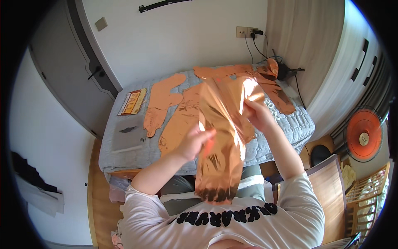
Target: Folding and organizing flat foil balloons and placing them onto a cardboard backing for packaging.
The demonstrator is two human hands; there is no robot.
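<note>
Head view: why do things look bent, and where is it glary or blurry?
Head view: the grey door leans and bends and the corners go black, fisheye distortion; glare whitens parts of the held copper-coloured foil beside the right hand; a reddish blur sits by the left hand.

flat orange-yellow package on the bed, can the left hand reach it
Probably: only flat copper foil lies between the left hand and the package, though that hand holds a creased copper foil sheet.

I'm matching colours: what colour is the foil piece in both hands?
The foil piece is shiny copper, best seen in the head view.
</note>
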